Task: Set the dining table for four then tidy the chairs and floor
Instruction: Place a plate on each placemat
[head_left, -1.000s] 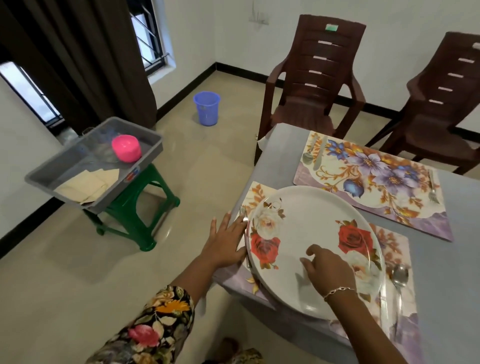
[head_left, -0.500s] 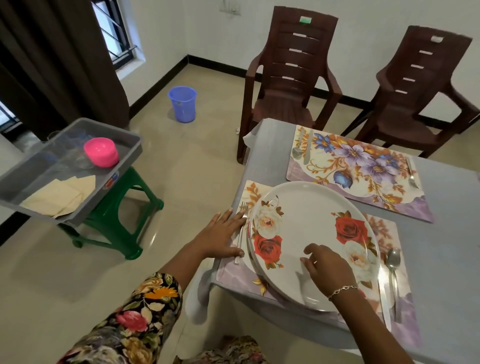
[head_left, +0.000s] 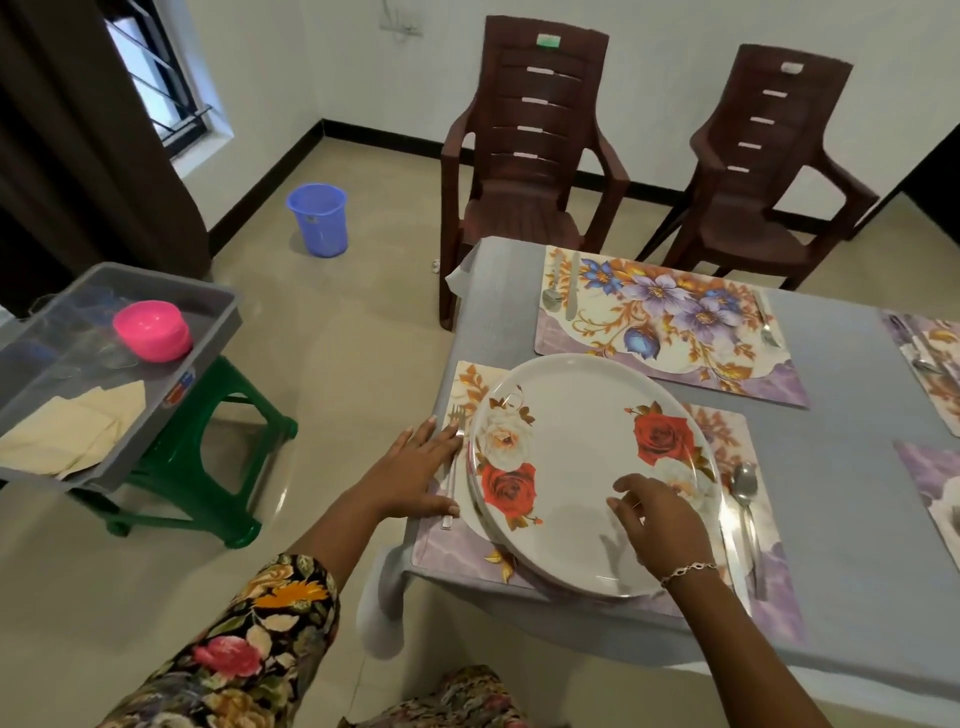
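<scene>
- The stack of plates (head_left: 582, 467) sits at lower centre of the frame on the near placemat (head_left: 457, 551), by the corner of the bench (head_left: 852, 519). Its near rim lies close to the bench's edge, so a push toward the bottom of the frame could tip it to the floor.
- The right hand (head_left: 660, 525) rests on the top plate with loosely curved fingers and grips nothing. If it tries to lift one plate from the flat face rather than the rim, the plate could slip, or drag the ones beneath it along.
- The left hand (head_left: 415, 473) lies flat with straight fingers over the fork (head_left: 453, 457) and the placemat's left edge, holding nothing. Pressing or sliding here could nudge the fork off the mat and over the bench's left side.
- The spoon (head_left: 744, 493) lies just beside the stack's right rim, and shifting the plates to the right could knock it askew.
- The far placemat (head_left: 665, 322), above centre, has no plate yet. Carrying one across risks clipping the cutlery on it.
</scene>
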